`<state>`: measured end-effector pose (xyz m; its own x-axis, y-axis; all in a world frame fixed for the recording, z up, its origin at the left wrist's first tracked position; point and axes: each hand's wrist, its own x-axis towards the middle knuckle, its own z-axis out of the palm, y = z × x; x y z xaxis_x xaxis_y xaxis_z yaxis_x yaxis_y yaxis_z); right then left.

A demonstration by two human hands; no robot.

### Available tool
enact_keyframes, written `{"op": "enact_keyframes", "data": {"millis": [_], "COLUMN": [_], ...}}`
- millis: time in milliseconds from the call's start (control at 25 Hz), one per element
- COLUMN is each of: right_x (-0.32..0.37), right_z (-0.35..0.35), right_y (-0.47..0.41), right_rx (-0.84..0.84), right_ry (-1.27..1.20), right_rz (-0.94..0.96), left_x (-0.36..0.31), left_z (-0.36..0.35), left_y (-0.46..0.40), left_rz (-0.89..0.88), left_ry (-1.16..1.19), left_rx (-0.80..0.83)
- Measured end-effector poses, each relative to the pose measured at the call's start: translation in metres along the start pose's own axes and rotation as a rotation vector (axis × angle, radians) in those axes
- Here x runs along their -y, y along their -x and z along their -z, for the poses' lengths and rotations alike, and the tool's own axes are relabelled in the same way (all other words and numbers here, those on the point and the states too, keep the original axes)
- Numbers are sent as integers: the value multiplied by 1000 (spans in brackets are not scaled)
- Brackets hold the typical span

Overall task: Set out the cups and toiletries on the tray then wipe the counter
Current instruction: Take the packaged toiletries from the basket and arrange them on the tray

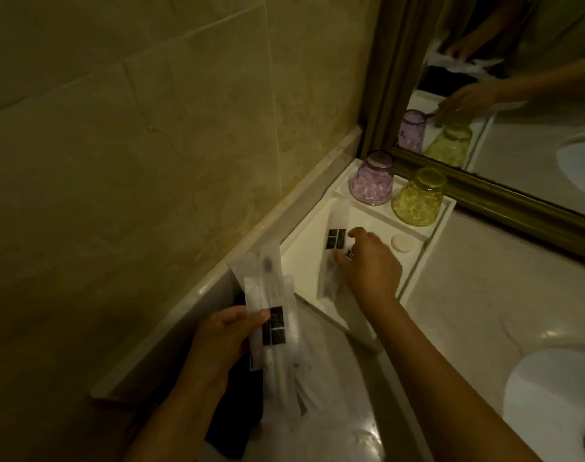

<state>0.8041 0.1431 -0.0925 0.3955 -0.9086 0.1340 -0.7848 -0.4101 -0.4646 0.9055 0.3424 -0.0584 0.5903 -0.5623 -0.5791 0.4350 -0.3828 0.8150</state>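
Observation:
A white tray [427, 248] sits in the counter's back left corner. On its raised back shelf a purple cup [372, 180] and a yellow cup [417, 198] stand upside down. A small round white soap [403, 243] lies in the tray's right part. A clear toiletry packet with a black label [335, 240] lies in the tray, and my right hand [367, 265] rests its fingers on it. My left hand [221, 338] holds a bundle of several similar packets [271, 315] above the counter's left side. A dark cloth [237, 405] sits under my left arm.
A tiled wall runs along the left. A gold-framed mirror [484, 185] stands behind the tray and reflects the cups and hands. A white sink basin [551, 395] lies at the right, with pale counter [484, 295] between it and the tray.

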Motion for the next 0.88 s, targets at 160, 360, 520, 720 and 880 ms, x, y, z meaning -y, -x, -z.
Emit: {"op": "enact_keyframes", "data": {"millis": [160,360,520,720,880], "right_x": [-32,-35,-1,29,37], "right_z": [-2,-20,-40,-55,-51], "right_y": [-4,4,7,3,0], "right_rx": [250,298,241,194,208], "right_ry": [171,216,191,248,223], "right_rz": [393,351,285,210,200], "left_x": [2,5,5,5,6], "left_z": [1,0,-3,-5,-3], "left_y": [0,2,0,-1,-1], "left_rz": [32,51,60,55,68], "left_ry": [64,79,51,36,47], "left_rx": [-13,-37,-49,-84,-91]}}
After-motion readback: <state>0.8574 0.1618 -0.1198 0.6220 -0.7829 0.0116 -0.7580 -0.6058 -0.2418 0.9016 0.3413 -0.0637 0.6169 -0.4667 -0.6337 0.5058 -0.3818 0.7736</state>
